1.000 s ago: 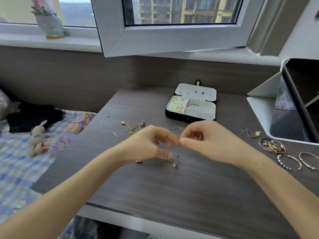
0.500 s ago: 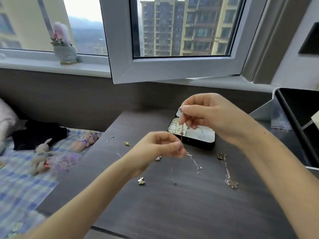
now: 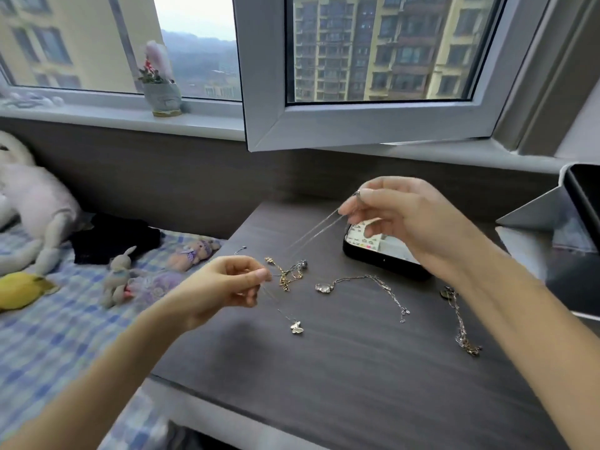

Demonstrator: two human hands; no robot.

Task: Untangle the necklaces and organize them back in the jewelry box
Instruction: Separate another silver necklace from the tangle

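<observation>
Surface (image 3: 341, 384): a dark wood-grain desktop under an open window, serving as the sorting ground, with jewellery spread out across it, apparently so each piece can be told apart.

Box (image 3: 373, 256): lies open at the far right of the surface, partly hidden behind the right hand, ready to receive pieces. No necklace can be made out inside it.

Right hand (image 3: 402, 219): raised above the box, thumb and forefinger pinching the upper end of a fine chain, other fingers loosely curled. The lift seems meant to draw the strand taut.

Left hand (image 3: 220, 287): lower and nearer the surface's left edge, fingertips pinched on a thin strand just beside the tangle, likely anchoring it against the pull.

Chain (image 3: 315, 230): a doubled silver strand slanting down-left from the right hand toward the tangle, clear of the surface.

Tangle (image 3: 287, 274): gold and silver links knotted together, between the two hands and just right of the left fingertips.

Loose necklaces: one with a pale pendant (image 3: 324, 288) lies mid-surface, and a darker one (image 3: 461, 329) lies below the right wrist. Both are apart from the hands.

Butterfly charm (image 3: 296, 328): rests on the surface below the left hand, on a hair-thin line rising toward it.
</observation>
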